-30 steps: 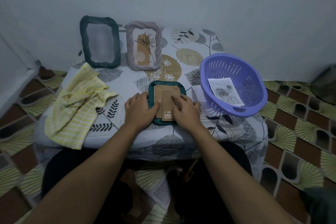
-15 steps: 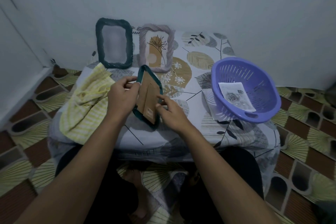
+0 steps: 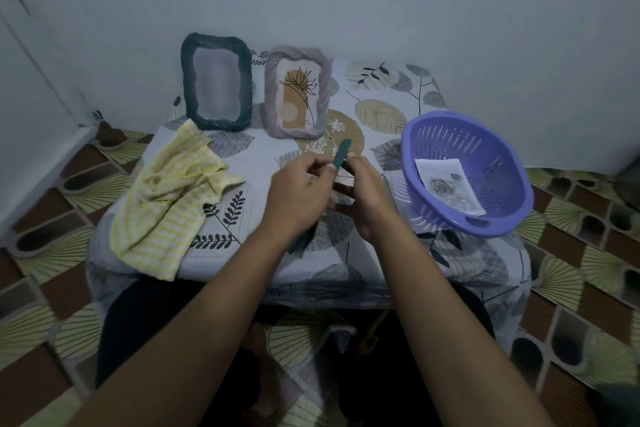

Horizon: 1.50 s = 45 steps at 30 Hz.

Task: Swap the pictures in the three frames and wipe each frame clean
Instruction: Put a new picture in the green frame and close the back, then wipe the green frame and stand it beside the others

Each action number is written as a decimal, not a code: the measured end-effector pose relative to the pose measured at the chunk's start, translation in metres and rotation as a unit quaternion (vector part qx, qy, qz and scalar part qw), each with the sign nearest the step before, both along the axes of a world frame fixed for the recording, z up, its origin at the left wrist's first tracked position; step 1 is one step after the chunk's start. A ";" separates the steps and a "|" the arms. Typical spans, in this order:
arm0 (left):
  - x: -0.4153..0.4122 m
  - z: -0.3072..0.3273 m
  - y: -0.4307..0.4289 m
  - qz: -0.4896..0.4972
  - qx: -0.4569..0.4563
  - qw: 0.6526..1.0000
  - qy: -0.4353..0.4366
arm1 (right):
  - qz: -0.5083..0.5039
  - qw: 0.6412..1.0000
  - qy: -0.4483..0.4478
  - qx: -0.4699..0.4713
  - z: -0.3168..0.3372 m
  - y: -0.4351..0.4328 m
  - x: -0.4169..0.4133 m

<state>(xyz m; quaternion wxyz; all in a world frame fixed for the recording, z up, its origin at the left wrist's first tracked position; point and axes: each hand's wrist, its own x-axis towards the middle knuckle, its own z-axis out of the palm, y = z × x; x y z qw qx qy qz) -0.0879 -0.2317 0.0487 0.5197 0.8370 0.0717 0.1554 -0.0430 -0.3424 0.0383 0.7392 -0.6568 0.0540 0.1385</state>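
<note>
Since half a second ago the small teal frame (image 3: 341, 153) has turned from back-on, with its brown backing in plain sight, to nearly edge-on, and it now sits lifted above the middle of the table (image 3: 277, 253). Both hands have closed in on it. The left hand (image 3: 298, 191) grips its left side with curled fingers, and the right hand (image 3: 369, 198) holds its right side. Motion blur hides exactly how the right fingers lie, though they seem wrapped round the edge.

Behind them the dark standing frame (image 3: 187, 80) and the lilac frame (image 3: 272, 90) stand upright side by side at the wall. The yellow cloth (image 3: 173, 198) lies crumpled at the left, and the purple basket (image 3: 450, 135) at the right holds a rose picture (image 3: 446, 185).
</note>
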 end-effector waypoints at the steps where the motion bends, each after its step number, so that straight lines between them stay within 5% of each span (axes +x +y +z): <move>1: 0.000 -0.001 -0.003 -0.011 0.005 1.000 0.000 | -0.005 1.000 0.007 0.011 -0.002 -0.003 0.002; 8: -0.003 -0.032 0.014 -0.018 0.026 0.998 0.050 | 0.005 0.991 0.089 0.096 -0.012 -0.011 -0.001; 13: -0.003 -0.052 0.052 0.035 0.107 0.992 0.054 | -0.028 0.994 0.070 0.085 -0.024 -0.004 0.002; 17: 0.002 -0.071 0.088 0.155 0.289 0.940 0.093 | -0.031 0.991 0.087 0.094 -0.029 0.003 0.002; 21: 0.005 -0.082 0.116 0.176 0.375 0.897 0.156 | -0.019 0.992 0.098 0.074 -0.034 0.012 -0.002; 25: 0.008 -0.093 0.133 0.170 0.381 0.878 0.235 | -0.014 0.991 0.107 0.083 -0.041 0.018 -0.002; 28: 0.005 -0.095 0.131 0.168 0.424 0.871 0.183 | -0.014 0.984 0.127 0.125 -0.044 0.022 -0.002; 33: 0.003 -0.075 0.110 0.196 0.299 0.926 0.123 | -0.018 0.976 0.123 0.177 -0.049 0.029 -0.005; 39: -0.021 -0.024 0.048 0.063 0.081 0.995 0.003 | -0.007 0.971 0.114 0.211 -0.047 0.034 -0.005; 45: -0.041 -0.043 0.026 -0.158 0.256 0.952 -0.059 | -0.025 0.958 0.151 0.241 -0.033 0.021 -0.009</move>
